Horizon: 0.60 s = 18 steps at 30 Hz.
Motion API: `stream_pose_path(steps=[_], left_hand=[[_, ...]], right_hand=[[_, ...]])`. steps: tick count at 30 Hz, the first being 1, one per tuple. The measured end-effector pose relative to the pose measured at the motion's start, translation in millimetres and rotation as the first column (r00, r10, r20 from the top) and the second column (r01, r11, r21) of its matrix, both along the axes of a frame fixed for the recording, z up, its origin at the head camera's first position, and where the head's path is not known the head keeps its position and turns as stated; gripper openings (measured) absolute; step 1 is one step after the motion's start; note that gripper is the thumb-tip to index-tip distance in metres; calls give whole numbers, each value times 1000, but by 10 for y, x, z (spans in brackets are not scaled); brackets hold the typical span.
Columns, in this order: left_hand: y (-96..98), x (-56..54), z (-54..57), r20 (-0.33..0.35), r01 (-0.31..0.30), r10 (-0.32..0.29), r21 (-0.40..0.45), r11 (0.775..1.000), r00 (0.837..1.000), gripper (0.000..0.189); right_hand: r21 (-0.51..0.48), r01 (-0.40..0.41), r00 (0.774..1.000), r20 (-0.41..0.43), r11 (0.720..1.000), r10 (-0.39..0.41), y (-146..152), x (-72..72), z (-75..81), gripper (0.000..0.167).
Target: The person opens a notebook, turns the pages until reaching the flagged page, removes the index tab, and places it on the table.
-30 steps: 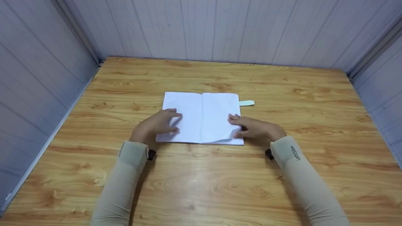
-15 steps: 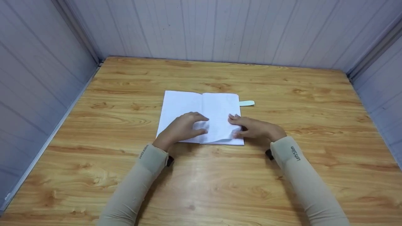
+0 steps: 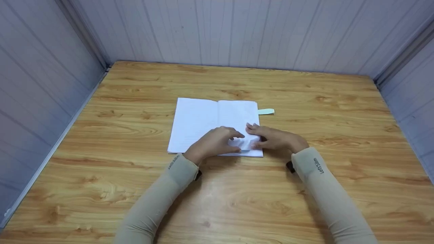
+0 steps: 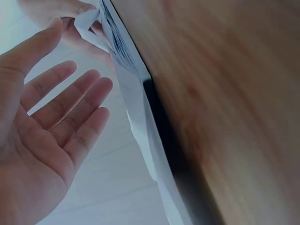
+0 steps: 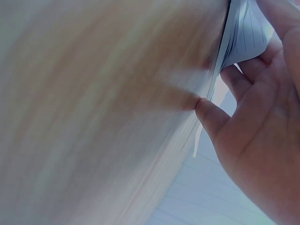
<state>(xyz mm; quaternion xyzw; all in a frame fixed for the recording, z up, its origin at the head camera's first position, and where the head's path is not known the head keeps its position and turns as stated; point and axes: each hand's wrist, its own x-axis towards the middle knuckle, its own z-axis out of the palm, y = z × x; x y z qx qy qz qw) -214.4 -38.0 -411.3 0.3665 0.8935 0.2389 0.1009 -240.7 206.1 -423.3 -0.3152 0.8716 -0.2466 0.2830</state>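
Note:
An open notebook (image 3: 193,118) with white lined pages lies flat on the table. My right hand (image 3: 278,137) is at its right edge and pinches a page (image 5: 251,37), which curls up between thumb and fingers in the right wrist view. Low over the middle of the notebook is my left hand (image 3: 217,140), its fingertips over the right-hand page and pointing at the right hand. In the left wrist view the left hand (image 4: 51,122) has its fingers spread and holds nothing. A pale green strip (image 3: 266,111) sticks out from the notebook's right side.
The notebook lies near the middle of a wood-grain table (image 3: 210,200). Pale panelled walls (image 3: 217,30) stand along the table's back and both sides.
My left hand has moved right, from the left page's edge across the fold to over the right page. The right hand has stayed in place.

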Motion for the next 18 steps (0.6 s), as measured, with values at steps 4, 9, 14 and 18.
stream_pose_path(steps=[4, 9, 14, 18], left_hand=[[62, -1, 1, -5, 9, -9, -29, 1000, 1000, 45], [89, -14, 4, 4, 21, -21, -44, 999, 1000, 41], [83, -29, 1, 13, 51, -51, -32, 998, 999, 32], [79, -27, -5, 30, 61, -61, -14, 998, 998, 27]], right_hand=[[-1, -6, 1000, -9, 1000, 6, 5, 3, 14, 68], [-6, -4, 1000, -4, 1000, 4, -5, 6, 25, 68], [-12, -4, 1000, -1, 1000, 3, -5, 4, 17, 69], [-25, -11, 1000, -10, 1000, 11, 20, 16, -1, 72]])
